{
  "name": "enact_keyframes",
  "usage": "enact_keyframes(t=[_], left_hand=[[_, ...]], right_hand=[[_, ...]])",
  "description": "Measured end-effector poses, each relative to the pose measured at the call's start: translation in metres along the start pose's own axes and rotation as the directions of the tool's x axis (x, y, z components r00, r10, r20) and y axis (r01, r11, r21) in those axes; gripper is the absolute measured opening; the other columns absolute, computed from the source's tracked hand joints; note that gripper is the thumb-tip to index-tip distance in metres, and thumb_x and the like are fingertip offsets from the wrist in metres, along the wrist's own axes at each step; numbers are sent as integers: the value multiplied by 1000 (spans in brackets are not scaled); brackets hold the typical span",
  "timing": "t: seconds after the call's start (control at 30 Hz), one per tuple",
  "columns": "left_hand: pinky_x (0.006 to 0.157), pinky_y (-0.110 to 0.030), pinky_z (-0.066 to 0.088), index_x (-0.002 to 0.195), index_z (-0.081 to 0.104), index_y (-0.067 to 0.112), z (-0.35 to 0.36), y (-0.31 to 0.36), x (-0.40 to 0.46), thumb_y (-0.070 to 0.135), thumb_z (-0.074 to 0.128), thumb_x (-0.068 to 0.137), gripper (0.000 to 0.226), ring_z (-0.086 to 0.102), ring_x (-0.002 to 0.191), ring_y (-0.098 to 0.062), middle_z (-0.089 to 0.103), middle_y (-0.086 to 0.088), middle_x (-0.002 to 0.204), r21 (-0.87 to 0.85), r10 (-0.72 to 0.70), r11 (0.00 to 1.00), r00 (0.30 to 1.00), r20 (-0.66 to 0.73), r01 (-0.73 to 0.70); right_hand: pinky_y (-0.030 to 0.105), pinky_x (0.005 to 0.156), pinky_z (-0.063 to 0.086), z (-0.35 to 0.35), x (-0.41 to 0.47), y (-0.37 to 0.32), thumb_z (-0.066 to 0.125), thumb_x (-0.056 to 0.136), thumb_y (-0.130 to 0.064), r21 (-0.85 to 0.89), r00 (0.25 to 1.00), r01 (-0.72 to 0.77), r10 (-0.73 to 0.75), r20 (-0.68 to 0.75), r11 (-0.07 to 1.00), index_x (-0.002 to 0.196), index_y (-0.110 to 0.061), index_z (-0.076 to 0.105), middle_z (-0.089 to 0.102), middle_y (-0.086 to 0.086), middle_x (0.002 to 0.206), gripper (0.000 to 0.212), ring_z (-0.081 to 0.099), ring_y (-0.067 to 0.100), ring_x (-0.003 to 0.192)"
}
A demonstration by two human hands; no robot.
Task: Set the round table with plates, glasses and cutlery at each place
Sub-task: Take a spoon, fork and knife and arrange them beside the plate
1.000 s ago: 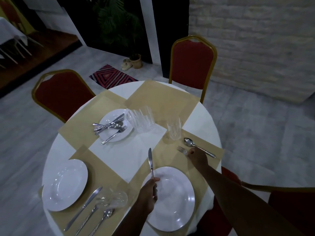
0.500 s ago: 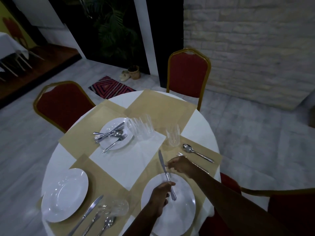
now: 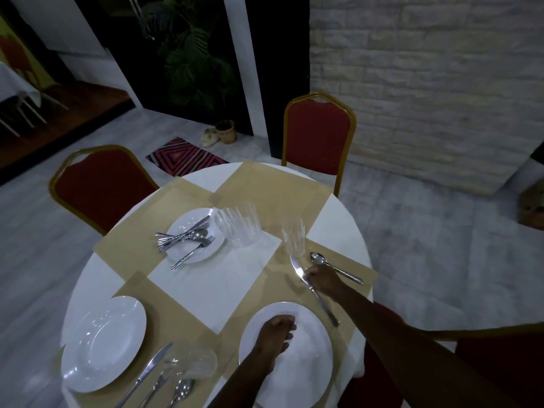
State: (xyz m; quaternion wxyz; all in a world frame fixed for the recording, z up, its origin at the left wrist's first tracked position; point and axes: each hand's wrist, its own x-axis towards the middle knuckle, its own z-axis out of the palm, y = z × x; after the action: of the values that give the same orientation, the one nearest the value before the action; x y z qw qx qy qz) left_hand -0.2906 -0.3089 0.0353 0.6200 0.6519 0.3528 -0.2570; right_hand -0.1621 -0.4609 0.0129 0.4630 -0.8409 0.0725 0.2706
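holding the knife (image 3: 312, 285) in my right grip (image 3: 322, 280) beside the near plate (image 3: 316, 363); left grip (image 3: 275, 334) hangs loosely curled over it, holding nothing.

Dim rm w/ pale brick wall (image 3: 426, 83), grey tile floor (image 3: 426, 245), 2 red chairs (image 3: 319, 136), striped rug (image 3: 184, 157), potted plant (image 3: 191, 54).

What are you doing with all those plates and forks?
A person is setting a round table. Their right hand holds a knife beside the near plate, close to a spoon and a glass. The left hand hovers over that plate, holding nothing. Another plate to the left already has cutlery beside it. A far plate carries spare cutlery, with extra glasses next to it.
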Motion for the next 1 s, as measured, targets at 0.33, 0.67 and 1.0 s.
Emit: enact_keyframes(t=[0.33, 0.67, 1.0], left_hand=[[64, -23, 44, 99, 67, 12, -33, -28, 3, 24, 60, 90, 17, 60, 89, -20, 69, -8, 101, 15, 5, 1000, 998, -61, -4], [61, -20, 43, 93, 69, 13, -45, -26, 10, 20, 57, 91, 15, 59, 75, -14, 71, -2, 87, 159, 151, 978, 985, -80, -137], [107, -28, 35, 126, 59, 9, -47, 30, 62, 25, 35, 88, 48, 54, 123, -25, 60, -10, 131, 828, 518, 279, 802, 297, -487]], right_hand=[[16, 63, 38, 37, 25, 41, 52, 88, -17, -350, 995, 100, -97, 26, 931, 85, -29, 62, 59, -4, 81, 16, 59, 20, 88], [29, 62, 50, 40, 22, 61, 62, 73, -18, -351, 951, 205, -271, -150, 914, 60, -2, 65, 66, 13, 61, 21, 63, 24, 62], [25, 102, 43, 22, -55, 102, 37, 97, -35, -241, 911, 203, -273, -308, 949, 117, -20, 61, 61, -5, 120, 34, 56, 10, 114]])
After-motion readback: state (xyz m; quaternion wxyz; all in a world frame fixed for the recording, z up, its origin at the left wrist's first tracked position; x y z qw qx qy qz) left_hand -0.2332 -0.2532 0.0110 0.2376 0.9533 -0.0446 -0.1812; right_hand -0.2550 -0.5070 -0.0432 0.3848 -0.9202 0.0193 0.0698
